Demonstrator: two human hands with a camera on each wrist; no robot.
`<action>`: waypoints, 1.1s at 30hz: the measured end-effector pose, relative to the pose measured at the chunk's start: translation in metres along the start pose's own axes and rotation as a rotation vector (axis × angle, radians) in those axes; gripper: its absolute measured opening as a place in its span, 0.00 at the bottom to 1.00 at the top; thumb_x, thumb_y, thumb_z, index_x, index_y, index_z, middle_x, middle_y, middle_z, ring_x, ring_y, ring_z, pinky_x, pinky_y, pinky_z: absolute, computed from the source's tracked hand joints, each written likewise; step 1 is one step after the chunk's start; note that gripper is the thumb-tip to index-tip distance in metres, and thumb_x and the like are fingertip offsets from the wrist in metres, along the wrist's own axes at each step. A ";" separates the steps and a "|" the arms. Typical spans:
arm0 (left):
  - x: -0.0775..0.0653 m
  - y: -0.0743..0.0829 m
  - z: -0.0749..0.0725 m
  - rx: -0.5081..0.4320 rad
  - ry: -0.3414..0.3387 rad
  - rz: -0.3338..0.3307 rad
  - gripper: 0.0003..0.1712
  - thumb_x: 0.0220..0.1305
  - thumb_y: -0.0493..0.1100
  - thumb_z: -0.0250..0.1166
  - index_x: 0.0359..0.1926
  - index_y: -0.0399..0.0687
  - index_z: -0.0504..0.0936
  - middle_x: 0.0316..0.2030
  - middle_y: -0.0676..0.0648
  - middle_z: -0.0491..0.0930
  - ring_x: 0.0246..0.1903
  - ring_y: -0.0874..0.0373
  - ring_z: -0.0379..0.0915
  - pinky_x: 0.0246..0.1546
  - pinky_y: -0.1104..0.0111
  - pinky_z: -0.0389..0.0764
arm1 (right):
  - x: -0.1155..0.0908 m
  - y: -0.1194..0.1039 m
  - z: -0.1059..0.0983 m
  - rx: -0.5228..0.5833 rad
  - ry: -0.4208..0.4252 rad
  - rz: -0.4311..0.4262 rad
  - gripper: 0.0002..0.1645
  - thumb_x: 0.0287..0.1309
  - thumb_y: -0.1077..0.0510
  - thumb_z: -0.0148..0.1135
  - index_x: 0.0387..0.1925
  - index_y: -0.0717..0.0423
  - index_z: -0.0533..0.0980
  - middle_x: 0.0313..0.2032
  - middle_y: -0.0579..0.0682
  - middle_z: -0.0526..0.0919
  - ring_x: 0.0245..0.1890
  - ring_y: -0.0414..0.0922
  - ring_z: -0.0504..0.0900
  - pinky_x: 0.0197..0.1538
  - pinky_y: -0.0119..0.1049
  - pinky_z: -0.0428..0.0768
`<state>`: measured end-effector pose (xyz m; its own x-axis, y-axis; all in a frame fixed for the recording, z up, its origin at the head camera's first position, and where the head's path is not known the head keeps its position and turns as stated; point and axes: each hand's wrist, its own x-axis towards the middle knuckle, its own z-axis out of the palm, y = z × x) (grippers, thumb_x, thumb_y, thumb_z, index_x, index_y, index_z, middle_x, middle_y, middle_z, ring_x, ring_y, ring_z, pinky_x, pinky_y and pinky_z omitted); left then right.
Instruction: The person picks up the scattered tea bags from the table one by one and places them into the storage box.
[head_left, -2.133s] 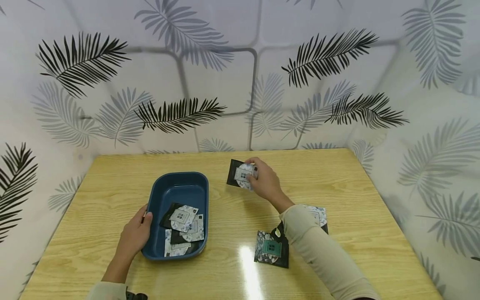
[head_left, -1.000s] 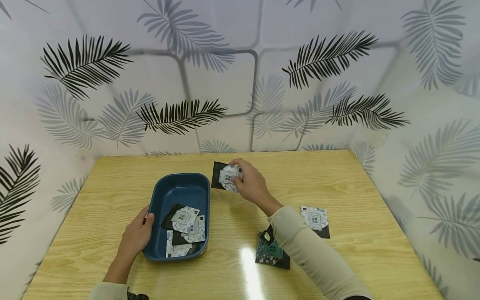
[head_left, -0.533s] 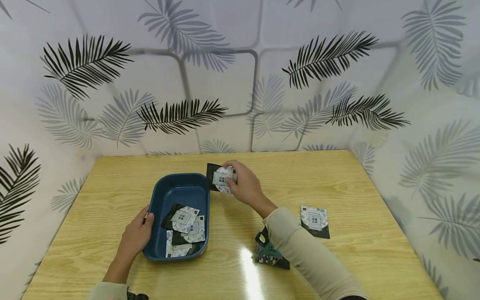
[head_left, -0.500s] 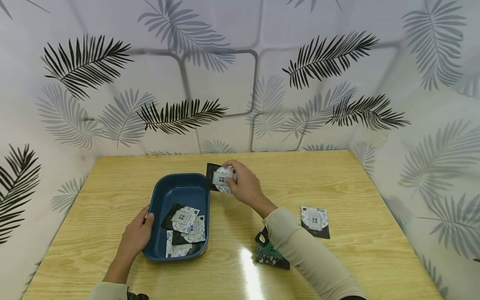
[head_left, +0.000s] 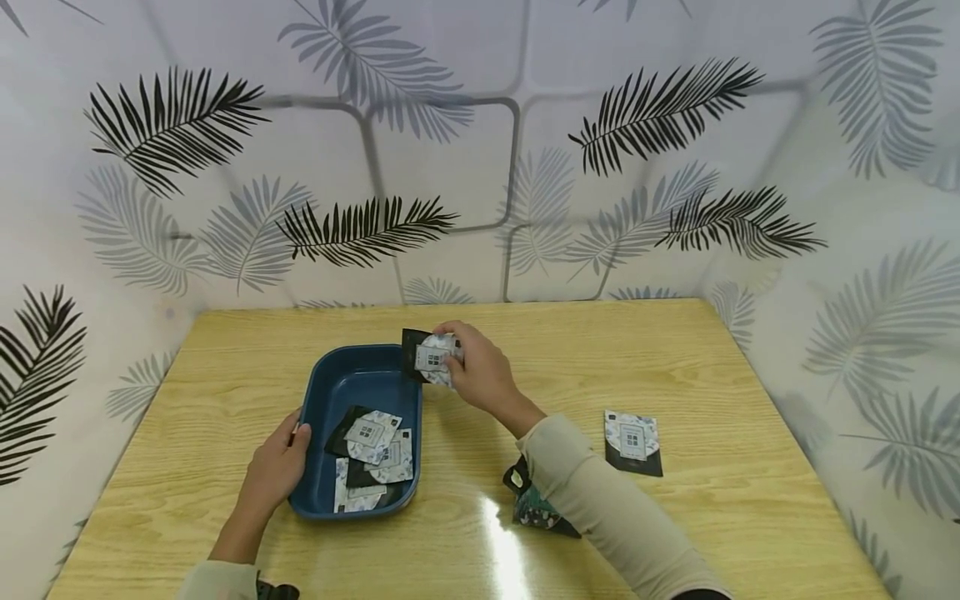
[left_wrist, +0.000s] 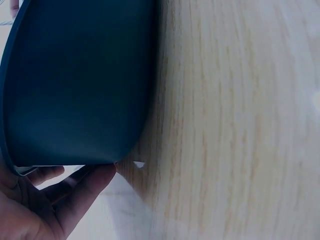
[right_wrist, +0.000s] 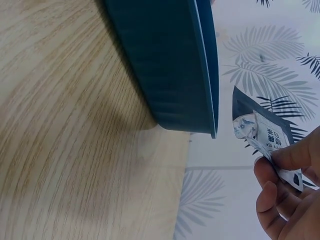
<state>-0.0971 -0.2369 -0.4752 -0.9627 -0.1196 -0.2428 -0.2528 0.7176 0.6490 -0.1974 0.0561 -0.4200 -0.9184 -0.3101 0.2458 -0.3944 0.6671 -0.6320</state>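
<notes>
My right hand (head_left: pixel 482 367) pinches a black-and-white tea sachet (head_left: pixel 432 358) between thumb and fingers. The sachet hangs over the far right corner of a dark blue plastic bin (head_left: pixel 417 417); its label reads "white tea" in the right wrist view, where the right hand (right_wrist: pixel 292 185) holds it by one end, just beyond the rim. On the bin's left side my left hand (head_left: pixel 279 458) grips the wall, thumb at the rim. From the left wrist view, the fingers of the left hand (left_wrist: pixel 60 200) lie against the outside. Several similar sachets (head_left: pixel 367 435) lie overlapped in the bin's near half.
A white-and-black sachet (head_left: pixel 632 442) lies flat on the wooden table (head_left: pixel 735 500) to the right. Another, green and dark sachet (head_left: pixel 534 510) is partly covered by the right sleeve (head_left: pixel 600 492). A leaf-patterned wall covering (head_left: pixel 465 192) stands behind the table.
My right hand has moved left with the tea sachet, from above the table to over the bin's right rim. The sleeve now uncovers the right-hand sachet. The left hand stays on the bin.
</notes>
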 end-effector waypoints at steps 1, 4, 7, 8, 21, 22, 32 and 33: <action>0.000 0.000 0.000 0.000 0.001 -0.001 0.32 0.81 0.55 0.37 0.78 0.47 0.53 0.65 0.28 0.71 0.61 0.29 0.71 0.57 0.39 0.72 | 0.000 0.000 0.001 0.003 -0.001 -0.003 0.23 0.65 0.64 0.60 0.61 0.48 0.74 0.55 0.52 0.83 0.40 0.47 0.84 0.37 0.41 0.79; 0.001 0.000 0.000 0.000 0.003 -0.002 0.32 0.81 0.55 0.37 0.78 0.47 0.54 0.65 0.28 0.72 0.61 0.29 0.71 0.57 0.38 0.72 | -0.001 -0.001 0.004 0.022 -0.008 -0.008 0.23 0.66 0.63 0.60 0.61 0.48 0.73 0.56 0.51 0.82 0.34 0.44 0.81 0.31 0.35 0.74; 0.001 0.000 0.000 0.001 0.004 -0.002 0.33 0.81 0.56 0.37 0.78 0.47 0.53 0.64 0.28 0.72 0.61 0.29 0.71 0.58 0.38 0.72 | -0.003 -0.003 0.008 0.031 -0.016 -0.016 0.23 0.66 0.64 0.59 0.61 0.49 0.74 0.56 0.51 0.82 0.29 0.44 0.77 0.27 0.33 0.68; 0.001 0.000 0.000 0.002 0.003 -0.002 0.33 0.81 0.56 0.37 0.78 0.47 0.53 0.65 0.28 0.72 0.61 0.29 0.71 0.58 0.38 0.71 | -0.004 -0.004 0.009 0.030 -0.018 -0.020 0.23 0.66 0.64 0.59 0.61 0.49 0.74 0.57 0.51 0.82 0.30 0.44 0.77 0.28 0.32 0.69; 0.000 0.002 0.000 0.001 0.002 0.003 0.32 0.81 0.54 0.38 0.78 0.45 0.53 0.65 0.27 0.71 0.62 0.28 0.70 0.59 0.38 0.71 | -0.005 -0.016 0.022 0.007 -0.056 -0.088 0.23 0.66 0.64 0.59 0.61 0.49 0.74 0.58 0.49 0.82 0.25 0.39 0.72 0.27 0.29 0.66; 0.000 0.002 0.000 0.000 0.002 0.004 0.33 0.81 0.55 0.37 0.78 0.46 0.53 0.65 0.27 0.71 0.62 0.29 0.70 0.59 0.38 0.71 | -0.005 -0.017 0.023 0.006 -0.054 -0.093 0.23 0.66 0.64 0.59 0.61 0.49 0.74 0.58 0.49 0.81 0.27 0.39 0.73 0.29 0.29 0.68; -0.001 -0.001 0.001 -0.007 -0.005 0.010 0.32 0.81 0.55 0.37 0.78 0.46 0.53 0.65 0.27 0.71 0.61 0.29 0.72 0.57 0.40 0.73 | -0.009 -0.024 0.036 0.003 -0.080 -0.143 0.24 0.67 0.62 0.60 0.63 0.47 0.73 0.58 0.47 0.82 0.30 0.38 0.78 0.31 0.28 0.73; -0.001 -0.001 0.001 -0.008 -0.002 0.014 0.32 0.81 0.55 0.37 0.78 0.46 0.54 0.65 0.27 0.71 0.61 0.29 0.72 0.57 0.40 0.73 | -0.009 -0.024 0.037 0.012 -0.077 -0.148 0.25 0.67 0.61 0.61 0.64 0.48 0.73 0.53 0.48 0.84 0.27 0.37 0.76 0.28 0.27 0.71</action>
<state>-0.0958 -0.2367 -0.4763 -0.9658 -0.1083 -0.2355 -0.2405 0.7136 0.6580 -0.1784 0.0179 -0.4342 -0.8446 -0.4562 0.2801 -0.5248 0.6021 -0.6018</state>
